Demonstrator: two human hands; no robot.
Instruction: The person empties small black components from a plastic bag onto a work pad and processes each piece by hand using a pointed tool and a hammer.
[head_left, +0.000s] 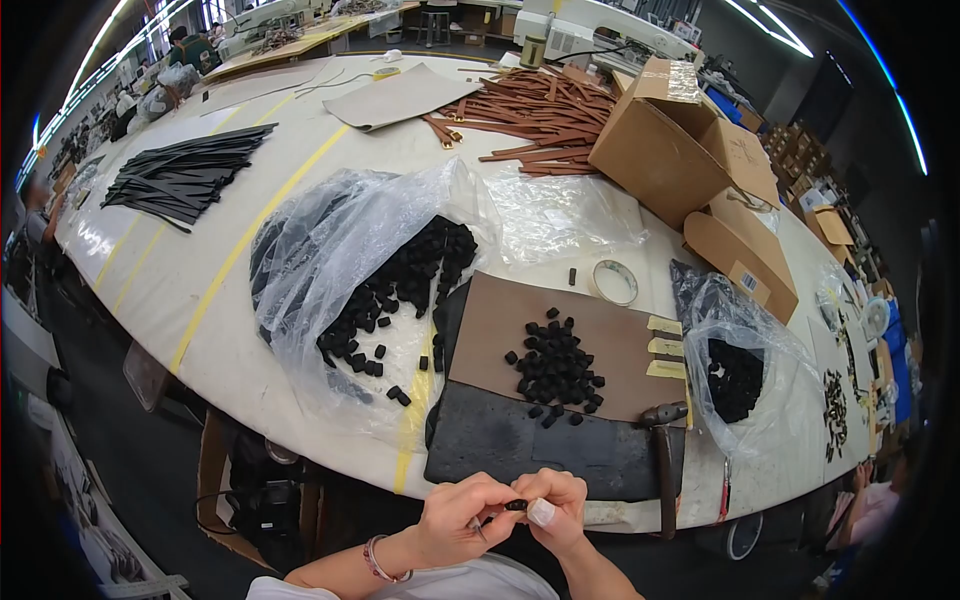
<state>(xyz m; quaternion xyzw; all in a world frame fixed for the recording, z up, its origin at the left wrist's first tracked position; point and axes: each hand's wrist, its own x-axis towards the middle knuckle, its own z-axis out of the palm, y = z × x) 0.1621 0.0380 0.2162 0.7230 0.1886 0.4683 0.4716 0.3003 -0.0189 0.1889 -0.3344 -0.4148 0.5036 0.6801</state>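
Note:
Close to my body, at the table's front edge, my left hand (462,515) and my right hand (557,508) meet fingertip to fingertip. Between them they pinch a small black loop-like piece (516,505). A white covering wraps my right thumb (541,513). Something thin and light also shows at my left fingers, too small to name. Just beyond the hands lies a black mat (560,455) with a brown sheet (480,350) on it. A pile of small black pieces (555,365) rests on the sheet. The hammer (664,440) lies at the mat's right side, its handle pointing towards me.
A clear plastic bag (300,260) spills more black pieces at left; a smaller bag (740,385) lies right. Further off are black straps (190,175), brown straps (540,110), a tape roll (615,282) and cardboard boxes (650,150). Another person (880,505) is at the right edge.

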